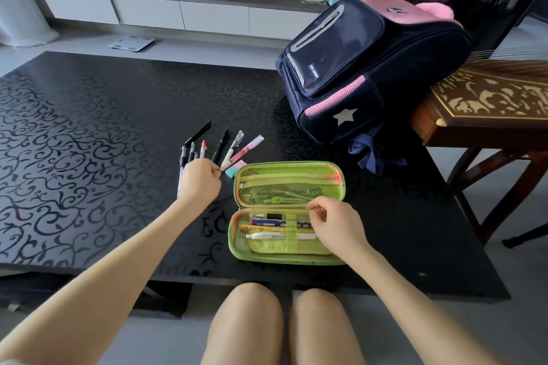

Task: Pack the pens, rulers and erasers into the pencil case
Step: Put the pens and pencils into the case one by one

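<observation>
A green pencil case (289,175) lies open on the black table (89,133), with pens and pencils strapped in its near half and a mesh pocket in its lid. Several loose pens (221,145) fan out left of it, beside a pink-and-teal eraser (235,169). My left hand (200,182) rests over the pens, its fingertips pinching the tip of a white pen (232,149). My right hand (335,224) hovers over the case's right end, fingers curled together; I see nothing in it. No ruler is visible.
A navy and pink backpack (370,68) stands on the table's far right. A carved wooden instrument on a stand (489,104) sits to the right. A TV cabinet (178,9) lines the far wall. My knees (281,326) are below the table's near edge.
</observation>
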A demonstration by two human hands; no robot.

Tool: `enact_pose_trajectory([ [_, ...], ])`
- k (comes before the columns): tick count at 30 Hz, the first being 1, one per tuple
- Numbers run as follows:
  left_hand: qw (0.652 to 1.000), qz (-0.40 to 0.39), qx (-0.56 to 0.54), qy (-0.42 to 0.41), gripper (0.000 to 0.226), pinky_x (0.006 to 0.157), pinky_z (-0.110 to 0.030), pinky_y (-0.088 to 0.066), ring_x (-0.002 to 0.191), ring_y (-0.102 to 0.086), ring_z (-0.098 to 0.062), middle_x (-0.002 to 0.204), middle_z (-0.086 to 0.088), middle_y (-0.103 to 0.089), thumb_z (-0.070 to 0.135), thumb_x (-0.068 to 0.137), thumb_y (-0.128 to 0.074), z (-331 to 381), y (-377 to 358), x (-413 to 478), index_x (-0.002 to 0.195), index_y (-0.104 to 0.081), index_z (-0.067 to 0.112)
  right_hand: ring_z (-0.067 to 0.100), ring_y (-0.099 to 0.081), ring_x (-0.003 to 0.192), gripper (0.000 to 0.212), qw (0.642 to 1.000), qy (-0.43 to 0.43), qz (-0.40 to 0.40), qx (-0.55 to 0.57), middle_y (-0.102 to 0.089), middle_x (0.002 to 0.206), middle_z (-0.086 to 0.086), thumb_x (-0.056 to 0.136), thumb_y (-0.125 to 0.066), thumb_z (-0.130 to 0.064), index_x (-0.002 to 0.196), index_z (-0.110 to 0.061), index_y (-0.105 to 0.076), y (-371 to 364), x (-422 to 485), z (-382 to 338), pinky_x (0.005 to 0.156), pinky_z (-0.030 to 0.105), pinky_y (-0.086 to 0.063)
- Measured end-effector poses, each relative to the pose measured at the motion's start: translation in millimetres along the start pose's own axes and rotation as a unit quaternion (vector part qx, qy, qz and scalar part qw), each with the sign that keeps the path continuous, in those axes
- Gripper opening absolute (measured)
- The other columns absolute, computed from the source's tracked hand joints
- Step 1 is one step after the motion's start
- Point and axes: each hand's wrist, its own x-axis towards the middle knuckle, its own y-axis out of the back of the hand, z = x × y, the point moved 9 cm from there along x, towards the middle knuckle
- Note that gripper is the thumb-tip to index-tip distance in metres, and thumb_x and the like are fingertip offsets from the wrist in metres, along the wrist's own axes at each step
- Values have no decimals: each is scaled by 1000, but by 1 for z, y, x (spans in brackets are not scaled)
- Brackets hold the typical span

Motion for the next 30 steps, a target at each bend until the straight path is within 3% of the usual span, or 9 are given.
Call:
enact_pose_trajectory([
  [3,987,-57,-151,20,16,60,-26,-44,60,-55,-22,67,-6,-65,8,87,-59,14,11,-42,75,-69,11,10,-55,65,25,995,14,5,97,-63,75,-5,94,-49,-32,90,-14,-66,-2,-1,-29,60,26,-46],
  [7,942,-179,-283,32,15,59,-20,-53,55,-63,-11,60,4,-68,10,80,-70,45,-4,-106,72,-68,22,23,-46,60,52,962,-25,-28,269,-53,66,21,93,-46,-41,81,7,-62,-16,1,-59,58,31,-38],
  [10,933,-227,-279,-10,18,67,-32,-55,58,-63,-17,61,-7,-68,18,85,-65,60,-15,-130,68,-68,16,12,-39,46,43,973,-7,-15,230,-50,49,4,91,-52,-30,72,7,-63,-16,-5,-65,47,24,-31],
  [13,970,-47,-47,-233,31,61,-33,-44,63,-54,-21,67,-8,-63,30,88,-55,76,15,-127,69,-67,10,11,-40,45,33,987,15,-50,150,-47,49,-6,92,-52,-26,64,-9,-59,-13,-10,-55,48,29,-31],
  [15,923,90,98,-362,22,73,-35,-43,81,-56,-23,88,-3,-64,34,85,-55,89,32,-139,88,-68,16,11,-41,51,30,990,46,-120,56,-46,54,-7,92,-51,-30,64,-21,-55,-16,-17,-50,51,30,-28],
  [18,887,69,124,-439,22,82,-35,-39,89,-59,-23,96,2,-64,35,89,-48,90,13,-147,102,-63,25,5,-45,62,15,980,81,-179,13,-49,61,-10,90,-53,-37,85,-36,-67,-22,-28,-43,57,28,-34],
  [21,913,-32,12,-408,30,66,-30,-47,73,-59,-21,81,3,-65,32,91,-41,78,-9,-142,99,-68,19,3,-49,76,25,982,94,-164,21,-57,71,-15,89,-51,-45,102,-35,-69,-21,-31,-34,73,33,-41],
  [24,941,-18,-51,-333,32,67,-28,-47,72,-57,-18,79,4,-69,33,87,-46,51,0,-125,93,-73,17,10,-51,65,34,993,57,-75,68,-60,68,-1,92,-47,-39,82,-13,-68,0,-25,-6,62,31,-40],
  [30,943,-5,76,-323,11,58,-31,-43,70,-40,-11,66,6,-57,21,72,-77,13,-3,-115,82,-77,22,16,-43,54,41,998,-51,26,12,-54,58,12,95,-44,-30,67,-4,-58,10,-25,62,50,29,-29],
])
